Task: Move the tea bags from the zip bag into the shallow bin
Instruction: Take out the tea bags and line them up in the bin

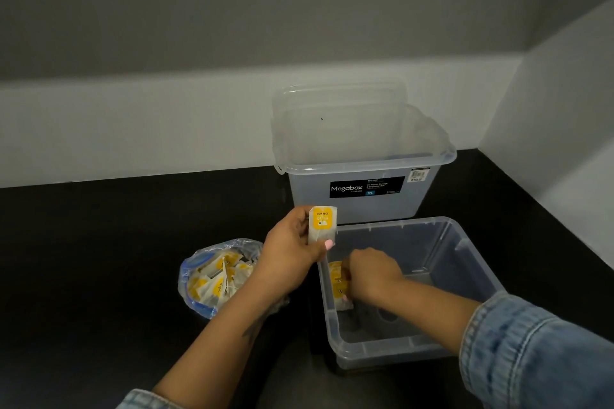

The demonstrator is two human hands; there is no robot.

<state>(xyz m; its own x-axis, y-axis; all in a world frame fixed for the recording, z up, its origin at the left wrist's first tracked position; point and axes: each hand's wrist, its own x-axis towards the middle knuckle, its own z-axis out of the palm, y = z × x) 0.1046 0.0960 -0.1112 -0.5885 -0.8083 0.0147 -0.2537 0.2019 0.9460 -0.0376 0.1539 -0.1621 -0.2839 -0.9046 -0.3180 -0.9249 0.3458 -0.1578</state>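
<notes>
At the left of the black counter (pixel 99 259) lies the clear zip bag (pixel 212 279), its blue-edged mouth open and slumped, with a heap of white tea bags (pixel 216 282) bearing yellow labels showing through the plastic. Just to its right the left hand (pixel 292 252) is raised above the counter, thumb and fingers pinching a single tea bag (pixel 322 222) held upright, yellow label facing the camera; this one hangs over the near-left corner of the shallow bin (pixel 471 279), apart from the bin's rim. The forearm passes over the right edge of the zip bag. The shallow bin, clear plastic, sits on the counter in front of the person. Inside it, against the left wall, the right hand (pixel 372 272) reaches down with fingers curled onto a tea bag in the bin (pixel 337 279), which stands against that wall; the fingers cover much of it. A denim sleeve (pixel 531 352) covers the right arm past the wrist. Behind the shallow bin stands a taller clear storage box (pixel 362 176) with a black Megabox label, and a clear lid (pixel 339 109) leans upright behind it against the pale wall (pixel 133 126)
</notes>
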